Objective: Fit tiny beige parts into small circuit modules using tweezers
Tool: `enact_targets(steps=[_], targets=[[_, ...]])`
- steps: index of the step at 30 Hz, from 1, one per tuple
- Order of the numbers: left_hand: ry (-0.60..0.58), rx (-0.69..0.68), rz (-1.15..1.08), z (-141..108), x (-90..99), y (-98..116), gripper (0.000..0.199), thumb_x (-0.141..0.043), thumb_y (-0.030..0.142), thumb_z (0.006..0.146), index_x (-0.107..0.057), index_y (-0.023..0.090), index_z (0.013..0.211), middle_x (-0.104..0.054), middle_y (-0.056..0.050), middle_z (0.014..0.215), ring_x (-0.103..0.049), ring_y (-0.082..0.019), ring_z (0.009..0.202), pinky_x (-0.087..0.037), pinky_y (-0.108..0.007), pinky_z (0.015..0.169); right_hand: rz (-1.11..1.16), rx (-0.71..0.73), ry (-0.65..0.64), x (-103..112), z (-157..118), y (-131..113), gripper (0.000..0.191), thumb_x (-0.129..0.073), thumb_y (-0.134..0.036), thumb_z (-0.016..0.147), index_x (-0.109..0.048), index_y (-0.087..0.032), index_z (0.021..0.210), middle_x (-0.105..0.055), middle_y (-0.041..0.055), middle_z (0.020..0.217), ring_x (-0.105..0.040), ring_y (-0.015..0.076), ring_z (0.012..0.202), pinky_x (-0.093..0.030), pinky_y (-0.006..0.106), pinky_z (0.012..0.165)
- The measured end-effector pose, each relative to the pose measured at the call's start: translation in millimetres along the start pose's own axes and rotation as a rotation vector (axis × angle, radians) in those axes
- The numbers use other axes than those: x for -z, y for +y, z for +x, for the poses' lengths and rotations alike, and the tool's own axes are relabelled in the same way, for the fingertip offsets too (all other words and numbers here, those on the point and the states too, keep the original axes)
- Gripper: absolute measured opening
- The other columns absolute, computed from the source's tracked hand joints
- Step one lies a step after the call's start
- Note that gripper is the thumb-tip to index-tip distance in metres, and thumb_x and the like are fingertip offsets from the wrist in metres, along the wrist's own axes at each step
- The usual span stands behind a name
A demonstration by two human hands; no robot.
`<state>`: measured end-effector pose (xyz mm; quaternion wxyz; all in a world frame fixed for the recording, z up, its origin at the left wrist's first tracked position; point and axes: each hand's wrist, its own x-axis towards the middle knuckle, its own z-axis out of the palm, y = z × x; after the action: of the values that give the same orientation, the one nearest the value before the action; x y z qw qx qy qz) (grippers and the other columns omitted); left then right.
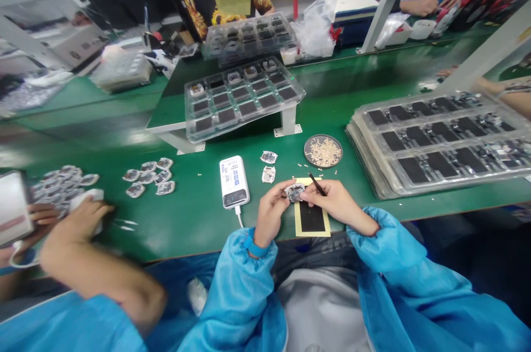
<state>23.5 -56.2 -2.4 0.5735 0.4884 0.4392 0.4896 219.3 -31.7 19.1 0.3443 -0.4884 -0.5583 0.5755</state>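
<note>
My left hand (272, 209) grips a small electronic housing (295, 192), white-rimmed with a dark inside, by its left side. At the housing's right edge are the fingertips of my right hand (332, 200), which also holds a thin black pen-like tool (317, 184) slanting up to the left. Whether the right fingers also pinch the housing is hard to tell. Below both hands lies a yellow sheet with a black pad (312, 218). Two similar housings (269, 175) rest just beyond my left hand. A round dish of small beige pieces (323, 151) sits beyond my right hand.
A white power bank (234, 181) with a cable lies left of my hands. Stacked clear trays (381, 176) stand at right; another tray (244, 98) rests on a raised stand. More housings (147, 177) lie left, near a co-worker's hand (83, 219) and phone.
</note>
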Motion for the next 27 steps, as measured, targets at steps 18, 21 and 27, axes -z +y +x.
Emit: enact_targets(steps=[18, 21, 27], targets=[[-0.016, -0.069, 0.205, -4.3, -4.2, -9.7, 0.048, -0.072, 0.028, 0.09, -0.064, 0.024, 0.137, -0.071, -0.01, 0.126, -0.066, -0.017, 0.09, -0.054, -0.027, 0.077, 0.027, -0.037, 0.037, 6.1, -0.6, 7.6, 0.033, -0.079, -0.049, 0.078, -0.073, -0.017, 0.075, -0.069, 0.0017, 0.064, -0.059, 0.0139, 0.06, -0.043, 0.026, 0.061], [-0.003, -0.068, 0.225, -4.2, -4.9, -8.8, 0.048, -0.072, 0.029, 0.09, -0.065, 0.023, 0.138, -0.071, -0.01, 0.126, -0.067, -0.018, 0.093, -0.055, -0.03, 0.084, 0.018, -0.018, 0.054, 5.2, -0.7, 8.0, 0.033, -0.078, -0.049, 0.079, -0.073, -0.017, 0.076, -0.069, 0.0016, 0.065, -0.058, 0.0139, 0.061, -0.042, 0.026, 0.062], [0.016, -0.088, 0.261, -3.2, -5.5, -8.2, 0.047, -0.072, 0.032, 0.09, -0.067, 0.023, 0.136, -0.072, -0.01, 0.124, -0.065, -0.016, 0.084, -0.055, -0.03, 0.081, 0.01, -0.017, 0.071, 5.3, -1.3, 7.5, 0.032, -0.078, -0.049, 0.079, -0.072, -0.017, 0.074, -0.068, 0.0014, 0.064, -0.058, 0.0141, 0.061, -0.042, 0.027, 0.062]])
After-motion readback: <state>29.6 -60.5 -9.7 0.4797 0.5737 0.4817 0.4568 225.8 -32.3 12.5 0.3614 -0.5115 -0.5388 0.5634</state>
